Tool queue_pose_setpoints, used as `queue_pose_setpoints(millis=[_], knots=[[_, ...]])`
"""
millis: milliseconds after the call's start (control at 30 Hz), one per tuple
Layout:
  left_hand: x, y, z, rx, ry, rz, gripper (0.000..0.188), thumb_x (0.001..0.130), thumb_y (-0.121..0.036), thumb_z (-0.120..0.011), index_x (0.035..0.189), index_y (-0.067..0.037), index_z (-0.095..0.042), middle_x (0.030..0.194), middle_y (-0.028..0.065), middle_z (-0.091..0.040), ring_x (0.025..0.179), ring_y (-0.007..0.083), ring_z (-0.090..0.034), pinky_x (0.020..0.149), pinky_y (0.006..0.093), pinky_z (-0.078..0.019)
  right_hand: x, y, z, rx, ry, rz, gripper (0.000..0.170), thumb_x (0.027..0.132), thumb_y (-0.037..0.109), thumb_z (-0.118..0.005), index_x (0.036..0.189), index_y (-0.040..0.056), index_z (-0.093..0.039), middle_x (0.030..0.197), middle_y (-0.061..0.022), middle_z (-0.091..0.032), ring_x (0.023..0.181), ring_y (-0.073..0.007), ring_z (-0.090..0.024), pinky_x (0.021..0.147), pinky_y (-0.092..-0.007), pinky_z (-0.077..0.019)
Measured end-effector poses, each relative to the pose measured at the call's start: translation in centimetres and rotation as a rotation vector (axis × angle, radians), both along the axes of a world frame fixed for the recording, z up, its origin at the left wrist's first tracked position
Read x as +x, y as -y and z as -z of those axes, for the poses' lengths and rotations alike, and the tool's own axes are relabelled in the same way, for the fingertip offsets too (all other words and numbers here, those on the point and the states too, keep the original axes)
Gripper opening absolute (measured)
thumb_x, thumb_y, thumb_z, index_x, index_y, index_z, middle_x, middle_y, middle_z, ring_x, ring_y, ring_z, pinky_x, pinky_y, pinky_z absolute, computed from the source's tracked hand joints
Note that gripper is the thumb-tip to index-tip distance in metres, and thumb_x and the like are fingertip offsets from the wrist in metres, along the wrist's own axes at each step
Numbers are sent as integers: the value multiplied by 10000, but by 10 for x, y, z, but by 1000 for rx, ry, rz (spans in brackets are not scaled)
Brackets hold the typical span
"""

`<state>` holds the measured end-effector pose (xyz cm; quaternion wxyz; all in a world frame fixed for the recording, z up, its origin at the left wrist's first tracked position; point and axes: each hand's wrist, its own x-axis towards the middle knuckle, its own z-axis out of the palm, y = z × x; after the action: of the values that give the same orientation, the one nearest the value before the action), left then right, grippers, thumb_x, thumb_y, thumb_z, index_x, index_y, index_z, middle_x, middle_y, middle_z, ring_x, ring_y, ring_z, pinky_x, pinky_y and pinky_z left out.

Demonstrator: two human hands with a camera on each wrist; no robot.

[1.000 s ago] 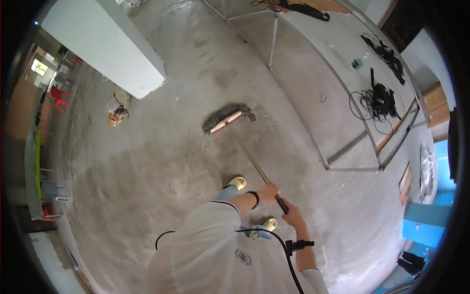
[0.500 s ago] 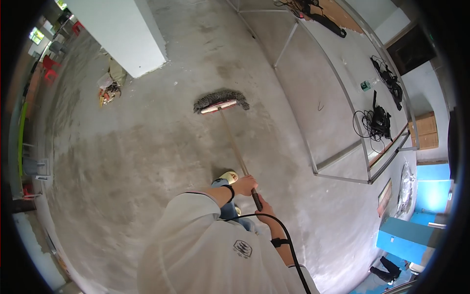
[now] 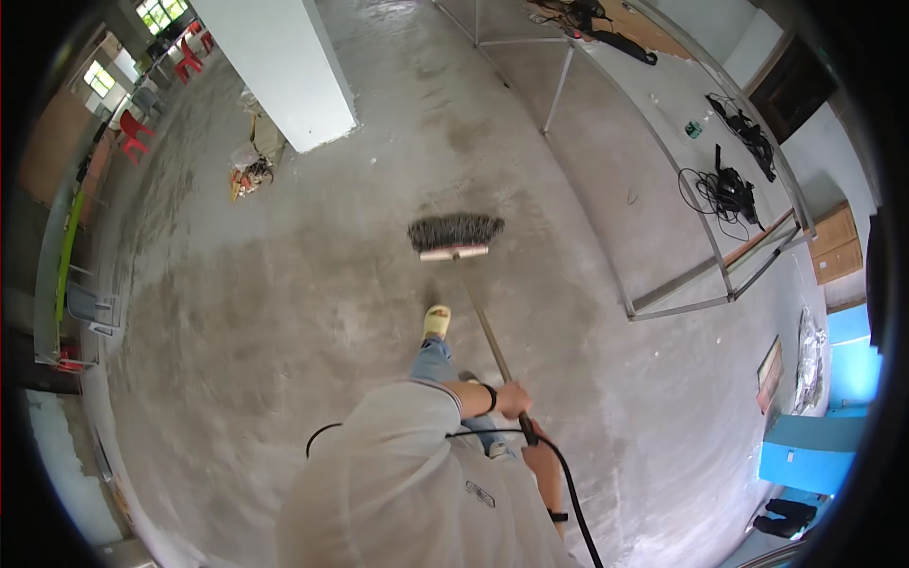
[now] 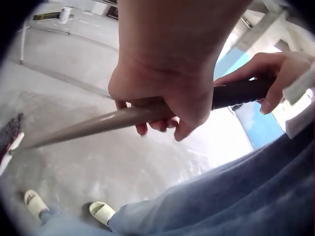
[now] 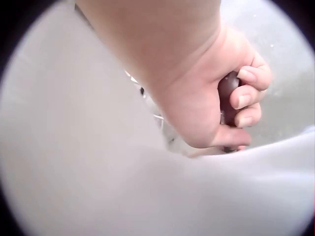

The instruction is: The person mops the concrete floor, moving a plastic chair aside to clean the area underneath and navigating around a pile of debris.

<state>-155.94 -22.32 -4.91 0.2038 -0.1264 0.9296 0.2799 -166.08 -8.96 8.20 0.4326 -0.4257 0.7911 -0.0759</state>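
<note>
A mop with a shaggy dark grey head [image 3: 456,230] lies on the concrete floor ahead of me, its fringe spread away from a pale bar. From it a light brown pole [image 3: 488,327] slopes back to my body. My left hand [image 3: 513,399] grips the pole partway up, fingers wrapped under it in the left wrist view. Behind it, my right hand [image 3: 540,454] holds the dark end of the handle [image 5: 229,93], fingers and thumb curled round it in the right wrist view. Part of the right hand is hidden by a black cable in the head view.
A white pillar [image 3: 284,80] stands ahead left, with a small debris pile [image 3: 251,178] by its base. To the right is a metal frame [image 3: 682,308] with black cabled gear [image 3: 729,194] beside it. Red chairs [image 3: 134,133] line the far left; a blue block [image 3: 805,454] stands right.
The mop head has come closer to my feet, and its fringe, bunched and curved before, now fans out straight. A slippered foot has stepped forward. Both hands keep their grip on the handle.
</note>
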Motion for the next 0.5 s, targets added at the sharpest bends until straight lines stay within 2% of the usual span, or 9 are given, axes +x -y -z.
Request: queue_pose_setpoints(millis=[100,200,267,300,333,400,467,500], knots=[[2,-49,-8,148,-33,167,213,678,-332,-676,750,-132,-689,789,93,-688,844,294,-664,827,463,-470,-1,-73,7,41,-76,-70,717,663,70,-576,1346,267,-482,883,-231,-655,845,-412,-633,728,-453,-507],[-1,-77,-10,162,-31,213,283,690,-392,-688,764,-119,-681,817,102,-685,850,297,-660,820,456,-479,1,-105,4,91,-155,-164,710,668,72,-569,1339,287,-485,867,-224,-657,825,-419,-632,718,-478,-508],[-2,-81,-8,231,-87,14,274,669,-365,-707,757,-107,-677,819,104,-682,877,283,-653,797,443,-493,-1,-89,-17,102,-153,-176,719,666,72,-568,1345,288,-475,868,-223,-655,816,-421,-629,716,-502,-504],[-2,-74,-6,222,-87,7,274,669,-365,-707,757,-107,-677,819,104,-682,877,283,-653,797,443,-493,-2,-78,-21,118,-146,-184,728,665,71,-567,1352,290,-464,870,-222,-653,807,-423,-626,714,-526,-500],[0,-68,0,197,-104,-49,273,663,-350,-710,756,-96,-674,810,117,-678,870,295,-650,786,441,-497,-7,-79,2,-11,-108,-213,737,659,64,-562,1354,287,-460,876,-223,-650,806,-428,-620,730,-520,-506],[14,-52,8,179,-101,-108,271,657,-334,-714,756,-85,-671,801,130,-674,864,306,-648,775,438,-501,-9,-57,20,-52,-54,-212,728,658,62,-567,1348,274,-471,872,-231,-647,815,-432,-616,728,-499,-508],[24,-24,14,31,-284,-252,225,653,-277,-704,730,-67,-677,742,152,-662,792,345,-647,716,444,-517,-6,-16,20,-53,4,-206,725,655,58,-565,1346,257,-474,866,-239,-642,817,-431,-614,721,-483,-504],[32,-7,14,29,-245,-290,198,656,-251,-697,720,-64,-683,738,157,-661,784,353,-644,717,439,-517,1,10,11,-29,13,-208,726,653,53,-561,1347,246,-473,859,-245,-637,815,-430,-614,715,-476,-499]])
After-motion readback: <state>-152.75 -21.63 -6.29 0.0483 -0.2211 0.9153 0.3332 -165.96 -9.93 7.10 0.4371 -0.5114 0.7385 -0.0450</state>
